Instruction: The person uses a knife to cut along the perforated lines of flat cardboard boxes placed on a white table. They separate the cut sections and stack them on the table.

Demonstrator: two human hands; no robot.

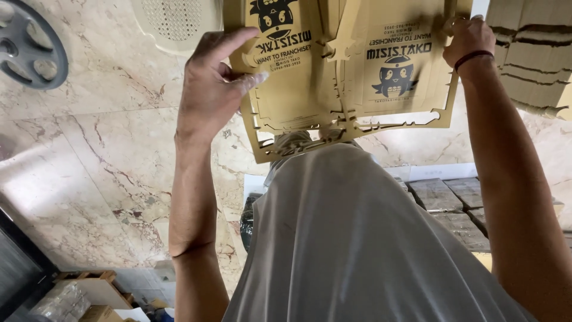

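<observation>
A flat die-cut sheet of brown cardboard (339, 71) with black cartoon prints and cut-out tabs is held low in front of my body. My left hand (217, 83) grips its left edge, thumb on top and fingers curled over the side. My right hand (468, 39) holds the sheet's upper right corner, with a dark band around the wrist. My grey shirt (357, 238) fills the lower middle of the view, below the sheet.
The floor is beige marble tile (101, 161). A grey wheel-shaped part (27, 48) lies at the top left, a stack of corrugated cardboard (533, 53) at the top right. Wrapped bundles (453, 206) sit at the right, and boxes (89, 298) at the bottom left.
</observation>
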